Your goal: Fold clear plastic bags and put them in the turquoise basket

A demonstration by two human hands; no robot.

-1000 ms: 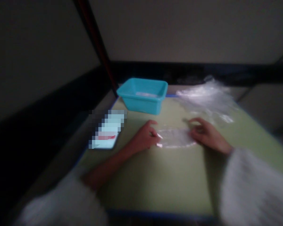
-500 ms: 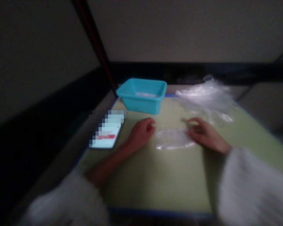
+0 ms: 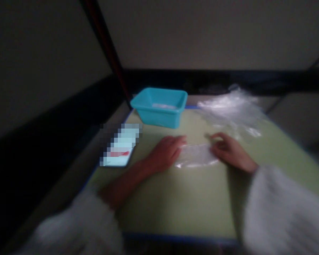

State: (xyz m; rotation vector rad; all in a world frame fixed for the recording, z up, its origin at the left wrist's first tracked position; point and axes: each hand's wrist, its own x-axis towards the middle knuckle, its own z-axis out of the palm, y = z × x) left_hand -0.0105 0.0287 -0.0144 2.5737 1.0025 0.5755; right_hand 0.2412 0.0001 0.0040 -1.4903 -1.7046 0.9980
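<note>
A small clear plastic bag (image 3: 198, 156) lies flat on the pale green table between my two hands. My left hand (image 3: 168, 151) rests at the bag's left end, palm down, its fingers stretched toward the bag's upper left corner. At the other end, my right hand (image 3: 228, 150) has its thumb on the bag's right edge, with the fingers curved round it. Blur hides how firmly the thumb and fingers close on the plastic.
A turquoise basket (image 3: 159, 117) with something pale inside stands at the back left. A phone with a lit screen (image 3: 119, 159) lies at the left edge. Crumpled clear plastic bags (image 3: 234, 108) are heaped at the back right of the table (image 3: 180, 209).
My left hand has moved right onto the bag's left end, and its curled fingers have stretched out. My right hand has hardly moved.
</note>
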